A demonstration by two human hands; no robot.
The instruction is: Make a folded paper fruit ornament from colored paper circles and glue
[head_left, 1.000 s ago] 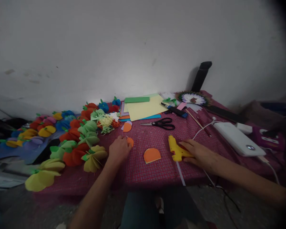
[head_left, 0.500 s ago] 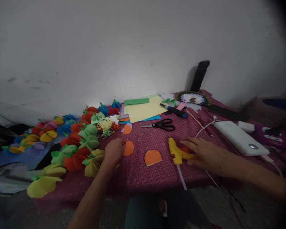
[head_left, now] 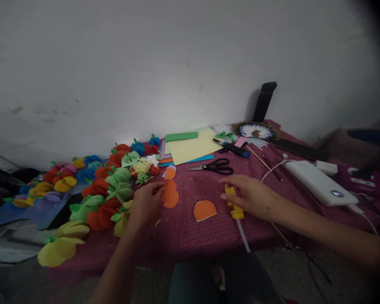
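Observation:
My left hand [head_left: 147,203] pinches a rounded orange paper piece [head_left: 169,185] at its left edge. This piece overlaps another orange paper piece [head_left: 174,199] lying on the cloth. Over the yellow glue gun [head_left: 237,211] reaches my right hand [head_left: 248,196], fingers stretched out to the left and apart; the gun's handle is hidden beneath it. A white glue stick [head_left: 242,235] protrudes from the back of the gun. Between my hands rests a half-round orange paper stack [head_left: 204,210] with a pale edge underneath. Black-handled scissors [head_left: 220,166] lie behind it.
Paper pumpkins [head_left: 118,181] in several colours crowd the left. Coloured sheets [head_left: 194,147] and a cutter knife [head_left: 236,149] lie at the back. On the right are a white power bank [head_left: 319,182], a cable and a purple power strip [head_left: 361,181]. A wall stands behind.
My left hand has lifted an orange paper piece from the cloth. My right hand has moved left from the glue gun's handle to above its body.

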